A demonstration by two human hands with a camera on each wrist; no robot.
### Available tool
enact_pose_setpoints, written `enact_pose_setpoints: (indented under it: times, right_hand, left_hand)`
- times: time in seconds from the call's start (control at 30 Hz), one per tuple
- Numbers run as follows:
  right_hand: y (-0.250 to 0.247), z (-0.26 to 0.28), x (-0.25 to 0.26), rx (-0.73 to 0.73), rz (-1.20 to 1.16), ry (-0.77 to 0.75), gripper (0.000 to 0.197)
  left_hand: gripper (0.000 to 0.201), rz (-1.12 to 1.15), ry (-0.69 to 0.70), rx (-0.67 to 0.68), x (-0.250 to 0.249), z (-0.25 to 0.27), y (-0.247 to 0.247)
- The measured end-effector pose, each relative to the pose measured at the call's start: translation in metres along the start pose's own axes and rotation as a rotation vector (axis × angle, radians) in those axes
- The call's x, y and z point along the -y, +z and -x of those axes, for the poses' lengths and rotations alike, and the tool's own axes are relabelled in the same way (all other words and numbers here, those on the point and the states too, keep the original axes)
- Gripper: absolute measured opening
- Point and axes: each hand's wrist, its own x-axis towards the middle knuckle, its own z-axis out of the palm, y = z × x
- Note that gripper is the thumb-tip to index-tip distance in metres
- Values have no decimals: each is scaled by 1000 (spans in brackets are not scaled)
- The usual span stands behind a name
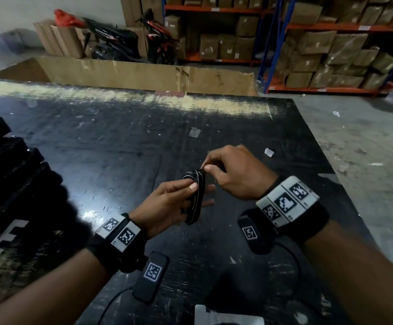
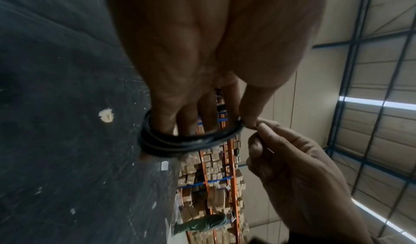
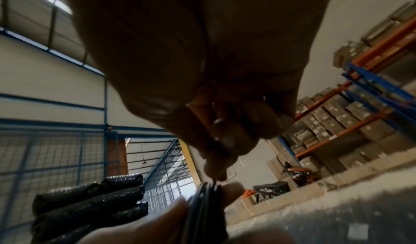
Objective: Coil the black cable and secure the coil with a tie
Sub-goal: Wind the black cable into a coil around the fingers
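Observation:
A small coil of black cable [image 1: 195, 195] is held above the black table [image 1: 120, 141]. My left hand [image 1: 174, 200] grips the coil, thumb on top and fingers through the loops. In the left wrist view the coil [image 2: 186, 141] rings those fingers. My right hand [image 1: 228, 172] pinches the coil's top end between thumb and forefinger. The right wrist view shows the right fingertips [image 3: 221, 175] meeting the coil [image 3: 207, 203] at its upper edge. A tie cannot be made out; whatever the right hand pinches is hidden by the fingers.
Black bubble-wrapped rolls [image 1: 7, 174] are stacked at the table's left. A white card [image 1: 228, 316] lies at the near edge. A long cardboard box [image 1: 143, 73] stands beyond the table, then motorbikes [image 1: 158, 41] and shelving [image 1: 331, 43] full of cartons.

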Motion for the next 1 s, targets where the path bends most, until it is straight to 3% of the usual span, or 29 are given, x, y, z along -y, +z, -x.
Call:
enact_pose_setpoints:
  times: [0.23, 0.33, 0.47, 0.57, 0.67, 0.77, 0.9, 1.0]
  right_hand:
    - [56, 31, 3, -438, -365, 133, 4]
    - [79, 37, 1, -622, -414, 104, 5]
    - [89, 37, -2, -742, -484, 113, 5]
    - [95, 43, 0, -762, -301, -7, 12]
    - [108, 51, -2, -674, 74, -102, 32]
    - [114, 55, -3, -575, 214, -110, 43]
    - [104, 60, -1, -579, 67, -139, 25]
    - [76, 56, -5, -600, -187, -111, 18]
  left_hand:
    - [46, 158, 113, -151, 6, -8, 7]
    - [46, 269, 144, -133, 5, -10, 13]
    - [47, 336, 161, -97, 4, -12, 23]
    - [47, 403, 191, -103, 3, -17, 25]
    - [41, 476, 218, -90, 2, -22, 24]
    - [34, 489, 215, -100, 3, -24, 22]
    - [31, 425, 224, -155, 2, -26, 13]
    - [28, 303, 144, -47, 0, -23, 0]
